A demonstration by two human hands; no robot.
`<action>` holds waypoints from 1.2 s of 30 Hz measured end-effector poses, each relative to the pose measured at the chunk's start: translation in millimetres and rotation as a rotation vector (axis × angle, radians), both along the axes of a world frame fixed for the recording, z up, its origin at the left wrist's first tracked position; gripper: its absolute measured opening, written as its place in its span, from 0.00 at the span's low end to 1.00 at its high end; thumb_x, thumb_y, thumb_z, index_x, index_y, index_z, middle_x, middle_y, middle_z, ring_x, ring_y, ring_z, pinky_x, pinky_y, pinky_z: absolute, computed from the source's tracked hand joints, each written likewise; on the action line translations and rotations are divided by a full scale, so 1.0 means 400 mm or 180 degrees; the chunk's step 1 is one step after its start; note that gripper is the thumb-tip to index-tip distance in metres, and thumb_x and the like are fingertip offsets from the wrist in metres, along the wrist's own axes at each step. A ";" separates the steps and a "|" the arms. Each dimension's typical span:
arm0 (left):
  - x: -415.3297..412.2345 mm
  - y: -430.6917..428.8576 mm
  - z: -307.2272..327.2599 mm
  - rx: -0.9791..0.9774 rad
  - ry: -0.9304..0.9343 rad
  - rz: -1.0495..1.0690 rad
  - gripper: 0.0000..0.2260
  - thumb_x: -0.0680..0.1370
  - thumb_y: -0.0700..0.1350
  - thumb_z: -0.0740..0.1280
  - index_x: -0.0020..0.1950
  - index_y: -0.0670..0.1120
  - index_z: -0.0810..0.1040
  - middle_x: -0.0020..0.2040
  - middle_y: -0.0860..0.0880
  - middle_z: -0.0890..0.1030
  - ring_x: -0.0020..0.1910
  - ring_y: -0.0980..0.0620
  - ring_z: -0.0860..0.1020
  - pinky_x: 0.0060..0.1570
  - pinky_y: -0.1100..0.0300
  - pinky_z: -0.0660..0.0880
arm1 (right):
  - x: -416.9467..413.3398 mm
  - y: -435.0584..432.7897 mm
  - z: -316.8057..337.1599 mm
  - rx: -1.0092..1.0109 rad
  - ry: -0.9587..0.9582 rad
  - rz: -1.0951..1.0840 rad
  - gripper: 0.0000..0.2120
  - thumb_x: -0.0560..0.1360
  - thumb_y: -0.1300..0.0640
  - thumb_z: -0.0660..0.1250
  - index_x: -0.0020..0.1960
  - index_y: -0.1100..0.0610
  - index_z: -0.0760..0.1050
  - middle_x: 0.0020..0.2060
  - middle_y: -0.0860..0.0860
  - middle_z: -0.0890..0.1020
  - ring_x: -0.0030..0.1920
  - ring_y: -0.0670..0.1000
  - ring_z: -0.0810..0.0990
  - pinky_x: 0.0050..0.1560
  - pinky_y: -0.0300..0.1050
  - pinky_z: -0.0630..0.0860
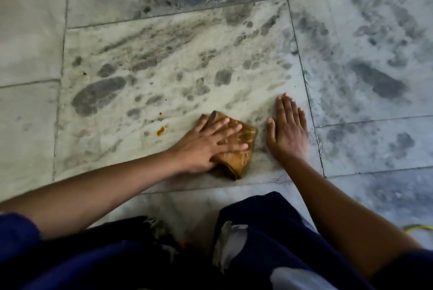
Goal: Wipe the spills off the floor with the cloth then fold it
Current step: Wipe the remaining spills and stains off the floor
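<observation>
A folded brown-orange cloth (241,158) lies on the marble floor in front of my knees. My left hand (206,142) presses flat on top of it, fingers spread and pointing right. My right hand (287,129) rests palm down on the bare floor just right of the cloth, fingers apart, holding nothing. An orange spill (160,130) with a smaller drop above it (160,113) sits on the tile a short way left of the cloth.
The floor (140,55) is pale marble tile with dark grey mottling and grout lines. My knees in dark blue clothing (257,231) fill the bottom of the view. A bit of yellow cord (419,227) shows at the lower right edge.
</observation>
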State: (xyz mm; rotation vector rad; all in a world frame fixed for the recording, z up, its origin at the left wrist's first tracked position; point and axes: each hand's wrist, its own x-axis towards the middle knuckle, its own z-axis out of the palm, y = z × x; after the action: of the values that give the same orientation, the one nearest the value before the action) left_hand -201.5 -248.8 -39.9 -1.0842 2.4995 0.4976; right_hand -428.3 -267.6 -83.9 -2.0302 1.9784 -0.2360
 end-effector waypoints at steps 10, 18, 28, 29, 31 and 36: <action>0.087 0.189 -0.065 -0.0889 0.0463 0.1192 0.31 0.73 0.65 0.54 0.75 0.63 0.50 0.77 0.45 0.54 0.74 0.35 0.51 0.68 0.33 0.47 | 0.000 0.001 0.002 -0.0006 0.0065 0.0001 0.32 0.76 0.44 0.42 0.76 0.58 0.51 0.76 0.54 0.54 0.76 0.51 0.51 0.75 0.45 0.43; 0.050 0.021 -0.073 -0.0972 0.0380 0.1412 0.35 0.73 0.62 0.62 0.74 0.65 0.45 0.78 0.49 0.47 0.76 0.40 0.44 0.70 0.35 0.38 | 0.005 -0.008 0.005 0.0005 0.0109 0.0013 0.33 0.76 0.43 0.40 0.77 0.58 0.49 0.76 0.54 0.52 0.76 0.50 0.48 0.75 0.45 0.41; 0.050 0.164 -0.078 -0.1222 0.0354 0.1440 0.31 0.72 0.64 0.58 0.74 0.64 0.55 0.77 0.46 0.57 0.74 0.36 0.56 0.67 0.33 0.50 | 0.149 -0.019 0.008 0.0033 -0.0217 0.0077 0.35 0.75 0.41 0.37 0.77 0.58 0.47 0.77 0.54 0.49 0.76 0.51 0.46 0.74 0.47 0.40; 0.065 0.125 -0.079 -0.1160 0.0299 0.1459 0.31 0.73 0.64 0.57 0.74 0.65 0.52 0.78 0.48 0.54 0.75 0.37 0.53 0.68 0.34 0.46 | 0.168 -0.027 0.010 0.0016 -0.0225 0.0172 0.34 0.75 0.41 0.37 0.77 0.58 0.47 0.77 0.54 0.49 0.76 0.51 0.46 0.74 0.46 0.40; 0.119 0.065 -0.081 -0.0992 0.0215 0.1820 0.30 0.74 0.64 0.54 0.74 0.66 0.47 0.78 0.48 0.48 0.76 0.39 0.47 0.71 0.35 0.43 | 0.202 -0.037 0.011 0.0035 -0.0229 0.0393 0.33 0.76 0.41 0.37 0.77 0.57 0.46 0.77 0.54 0.48 0.76 0.50 0.45 0.75 0.46 0.40; 0.276 0.102 -0.081 -0.1152 0.0180 0.2698 0.30 0.74 0.64 0.48 0.75 0.60 0.50 0.78 0.45 0.49 0.76 0.37 0.47 0.70 0.33 0.47 | 0.227 -0.032 -0.008 0.0064 0.0080 0.0729 0.33 0.76 0.42 0.39 0.77 0.57 0.47 0.77 0.54 0.50 0.76 0.51 0.46 0.75 0.47 0.40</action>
State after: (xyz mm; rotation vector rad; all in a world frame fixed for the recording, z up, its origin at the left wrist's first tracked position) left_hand -91.3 -208.0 -72.5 -2.3050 2.1104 0.2803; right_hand -337.4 -280.5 -87.2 -2.2328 1.7343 -0.1401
